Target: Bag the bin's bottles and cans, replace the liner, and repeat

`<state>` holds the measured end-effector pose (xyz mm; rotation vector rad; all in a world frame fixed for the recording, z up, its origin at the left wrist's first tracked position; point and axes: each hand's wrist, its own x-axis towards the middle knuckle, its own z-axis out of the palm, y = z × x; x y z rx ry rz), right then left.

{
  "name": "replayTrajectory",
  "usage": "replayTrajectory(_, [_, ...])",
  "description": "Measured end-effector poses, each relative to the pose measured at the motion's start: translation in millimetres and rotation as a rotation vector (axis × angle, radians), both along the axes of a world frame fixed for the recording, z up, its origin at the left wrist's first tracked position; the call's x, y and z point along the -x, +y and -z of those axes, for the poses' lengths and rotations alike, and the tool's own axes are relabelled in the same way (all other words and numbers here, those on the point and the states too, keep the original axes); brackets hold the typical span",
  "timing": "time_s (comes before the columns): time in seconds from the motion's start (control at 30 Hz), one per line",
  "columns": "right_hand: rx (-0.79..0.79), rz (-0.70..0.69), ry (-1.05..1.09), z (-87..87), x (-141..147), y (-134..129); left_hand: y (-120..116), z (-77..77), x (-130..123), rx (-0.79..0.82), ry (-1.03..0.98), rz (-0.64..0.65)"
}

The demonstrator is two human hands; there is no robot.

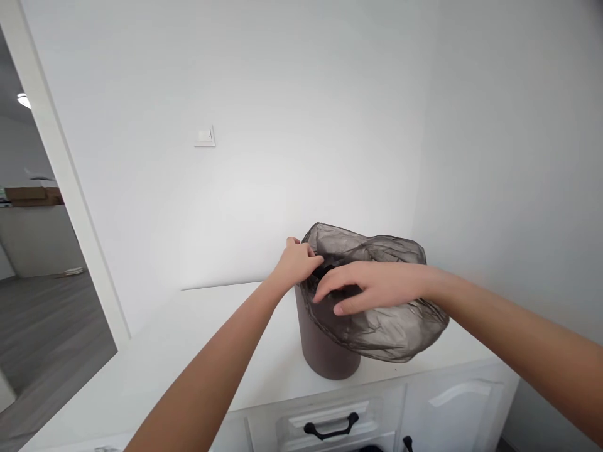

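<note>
A brown bin [325, 345] stands upright on a white cabinet top. Over its mouth spreads a thin, dark translucent bag [396, 333], its edge flaring out wide to the right and front. My left hand [299, 258] grips the bag's edge at the left rim, fingers bent around it. Above the bag's opening is my right hand [372, 285], fingers apart and slightly curled, with nothing held between them. The inside of the bin is mostly hidden by the bag and this hand.
The white cabinet [226, 326] has a drawer with a black handle [332, 428] at the front. Behind stands a pale wall with a light switch [205, 136]. On the left, a doorway shows a grey floor [56, 326] and cardboard boxes [32, 196].
</note>
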<state>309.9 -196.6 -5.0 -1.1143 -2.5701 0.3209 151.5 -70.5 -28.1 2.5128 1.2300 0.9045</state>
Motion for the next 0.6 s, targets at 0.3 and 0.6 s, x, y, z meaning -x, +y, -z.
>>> replayTrajectory(0.3, [-0.142,0.767,0.102,-7.5,-53.5,62.9,20.6,6.5,27.8,0.201,-0.127,-0.069])
replayTrajectory(0.6, [0.093,0.850,0.497,51.4,-101.3,115.0,54.6,41.5,43.6,0.600,-0.267,0.059])
